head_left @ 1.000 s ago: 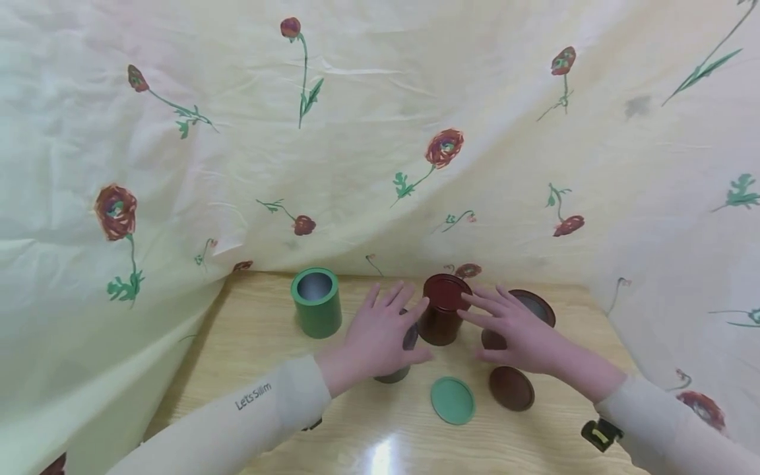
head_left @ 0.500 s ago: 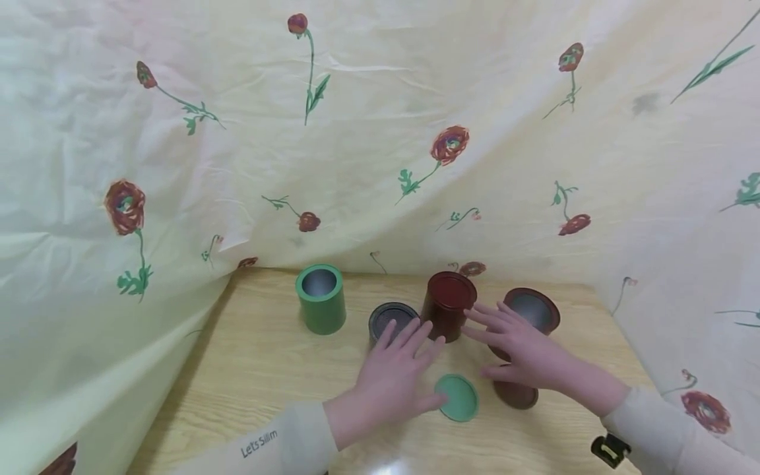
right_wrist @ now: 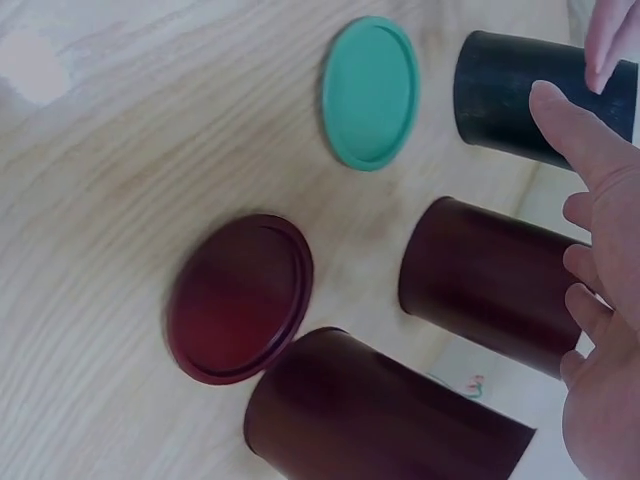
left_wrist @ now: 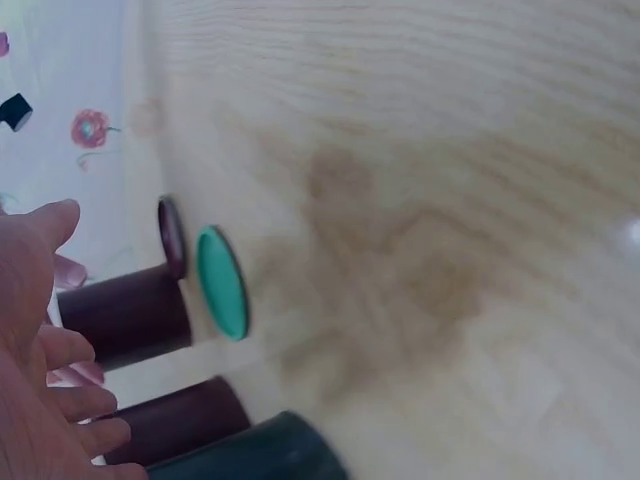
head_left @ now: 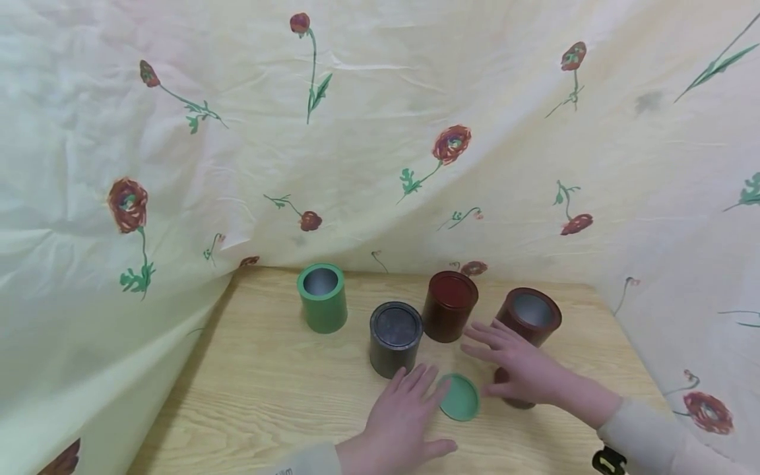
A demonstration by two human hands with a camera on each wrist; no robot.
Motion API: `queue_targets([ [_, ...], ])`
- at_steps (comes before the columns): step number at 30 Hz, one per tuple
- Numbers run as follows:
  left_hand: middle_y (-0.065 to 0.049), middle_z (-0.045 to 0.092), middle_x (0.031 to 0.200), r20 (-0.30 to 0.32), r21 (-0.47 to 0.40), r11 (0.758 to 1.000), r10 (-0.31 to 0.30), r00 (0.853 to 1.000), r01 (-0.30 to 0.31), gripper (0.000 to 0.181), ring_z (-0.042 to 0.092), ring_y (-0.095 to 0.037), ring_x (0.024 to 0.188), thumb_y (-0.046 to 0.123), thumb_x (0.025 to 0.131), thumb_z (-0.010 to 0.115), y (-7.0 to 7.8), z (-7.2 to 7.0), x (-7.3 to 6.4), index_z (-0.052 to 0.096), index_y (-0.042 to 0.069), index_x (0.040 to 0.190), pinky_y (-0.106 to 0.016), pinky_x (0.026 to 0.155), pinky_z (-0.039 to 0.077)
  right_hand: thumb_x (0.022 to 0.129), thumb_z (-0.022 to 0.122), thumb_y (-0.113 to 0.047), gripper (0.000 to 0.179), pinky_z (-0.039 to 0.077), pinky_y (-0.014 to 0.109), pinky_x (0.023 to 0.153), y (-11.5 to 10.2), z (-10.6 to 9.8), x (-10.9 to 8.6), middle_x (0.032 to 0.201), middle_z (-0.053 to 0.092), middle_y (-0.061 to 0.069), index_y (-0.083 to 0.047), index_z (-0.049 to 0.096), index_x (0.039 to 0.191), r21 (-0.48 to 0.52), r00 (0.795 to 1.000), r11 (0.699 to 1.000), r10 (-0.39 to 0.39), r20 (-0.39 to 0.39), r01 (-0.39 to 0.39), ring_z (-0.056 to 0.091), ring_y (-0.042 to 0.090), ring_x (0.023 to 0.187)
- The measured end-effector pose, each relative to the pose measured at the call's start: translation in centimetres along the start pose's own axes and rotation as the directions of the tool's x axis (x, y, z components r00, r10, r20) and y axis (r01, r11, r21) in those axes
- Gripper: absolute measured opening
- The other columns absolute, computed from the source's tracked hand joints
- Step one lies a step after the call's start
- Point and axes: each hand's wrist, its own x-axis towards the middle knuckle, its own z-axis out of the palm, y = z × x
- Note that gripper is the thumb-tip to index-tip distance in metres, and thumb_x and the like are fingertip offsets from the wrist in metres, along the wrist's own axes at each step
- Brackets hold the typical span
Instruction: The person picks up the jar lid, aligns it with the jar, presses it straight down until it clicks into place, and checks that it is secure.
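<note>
My left hand (head_left: 404, 425) hovers with fingers spread, in front of a lidded black canister (head_left: 396, 343) and beside a round green lid (head_left: 459, 397). It holds nothing. My right hand (head_left: 531, 369), also holding nothing, is in front of an uncovered dark red canister (head_left: 528, 315) and above a dark red lid (head_left: 515, 399), which it partly hides. Between the hands, farther back, stands a dark red canister (head_left: 450, 307) with its lid on. In the right wrist view both the red lid (right_wrist: 240, 300) and green lid (right_wrist: 370, 92) lie flat on the table.
An uncovered green canister (head_left: 323, 307) stands at the back left of the wooden table (head_left: 255, 369). A flowered cloth (head_left: 356, 145) hangs behind the table and along both sides.
My left hand has drawn back toward me from the black canister, which now shows fully. My right hand has moved slightly nearer, uncovering more of the open red canister.
</note>
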Motion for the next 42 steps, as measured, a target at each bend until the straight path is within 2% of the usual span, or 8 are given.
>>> queue_targets([
  [5,-0.008,0.051,0.163,-0.015,-0.02,0.999,-0.04,0.999,0.04,0.085,0.049,-0.028,0.15,0.075,0.094,0.063,0.1,1.9,-0.2,0.053,0.022,0.159,-0.052,0.119,0.045,0.073,0.097,-0.038,0.082,-0.002,0.025,0.13,0.2,1.2,-0.4,0.151,0.06,0.021,-0.011,0.068,0.144,0.003,1.0,1.0,-0.014,0.009,0.014,0.056,0.05,0.136],
  [14,-0.007,0.05,0.163,0.037,-0.063,0.991,-0.117,0.992,0.119,0.089,0.048,-0.027,0.15,0.079,0.094,0.059,0.6,4.9,0.2,0.05,0.022,0.161,-0.053,0.119,0.044,0.072,0.098,-0.036,0.084,-0.006,0.021,0.128,0.8,3.0,-0.9,0.15,0.061,0.023,-0.008,0.067,0.145,0.01,0.999,0.999,-0.032,0.043,0.032,0.058,0.05,0.133],
  [21,-0.008,0.052,0.162,0.048,-0.056,0.984,-0.168,0.985,0.171,0.089,0.049,-0.027,0.15,0.079,0.094,0.059,0.8,6.8,0.5,0.051,0.021,0.16,-0.052,0.121,0.042,0.072,0.095,-0.047,0.089,-0.006,0.024,0.128,2.0,4.6,-1.6,0.151,0.059,0.025,-0.004,0.066,0.144,0.023,0.996,0.999,-0.028,0.087,0.026,0.056,0.051,0.135],
  [25,-0.008,0.052,0.161,0.042,-0.031,0.984,-0.176,0.983,0.178,0.088,0.049,-0.027,0.149,0.079,0.094,0.058,0.8,8.1,0.5,0.052,0.02,0.159,-0.052,0.12,0.042,0.071,0.095,-0.048,0.088,0.018,0.046,0.133,2.2,5.1,-1.7,0.152,0.059,0.024,-0.006,0.067,0.144,0.027,0.991,1.0,0.007,0.135,-0.011,0.054,0.051,0.138],
  [28,-0.008,0.053,0.16,0.031,-0.009,0.984,-0.178,0.984,0.178,0.088,0.05,-0.027,0.149,0.079,0.094,0.058,0.7,8.9,0.4,0.053,0.019,0.158,-0.052,0.12,0.043,0.071,0.096,-0.047,0.087,0.038,0.064,0.119,2.2,5.3,-1.7,0.151,0.059,0.023,-0.006,0.068,0.143,0.026,0.984,0.999,0.034,0.174,-0.039,0.054,0.052,0.139],
  [32,-0.008,0.055,0.158,0.004,0.01,0.982,-0.191,0.982,0.191,0.088,0.051,-0.027,0.148,0.079,0.093,0.06,0.6,9.7,0.4,0.055,0.018,0.156,-0.051,0.12,0.043,0.071,0.095,-0.047,0.086,0.042,0.071,0.111,2.5,5.6,-1.7,0.151,0.06,0.023,-0.006,0.068,0.142,0.02,0.977,0.999,0.045,0.211,-0.05,0.052,0.053,0.14],
  [39,-0.007,0.053,0.161,0.047,0.043,0.975,-0.219,0.975,0.217,0.088,0.047,-0.026,0.151,0.08,0.093,0.059,0.9,9.0,0.6,0.055,0.019,0.157,-0.049,0.122,0.042,0.068,0.097,-0.046,0.085,0.045,0.073,0.106,2.7,6.3,-1.8,0.149,0.061,0.023,-0.008,0.071,0.139,-0.009,0.978,1.0,0.021,0.206,-0.02,0.055,0.052,0.137],
  [42,-0.007,0.052,0.161,0.042,0.062,0.975,-0.217,0.975,0.214,0.088,0.046,-0.025,0.152,0.081,0.093,0.057,0.9,9.3,0.6,0.055,0.019,0.156,-0.049,0.122,0.041,0.068,0.098,-0.046,0.083,0.047,0.073,0.105,2.6,6.4,-1.9,0.148,0.062,0.023,-0.009,0.072,0.138,-0.002,0.981,1.0,0.016,0.193,-0.016,0.055,0.053,0.135],
])
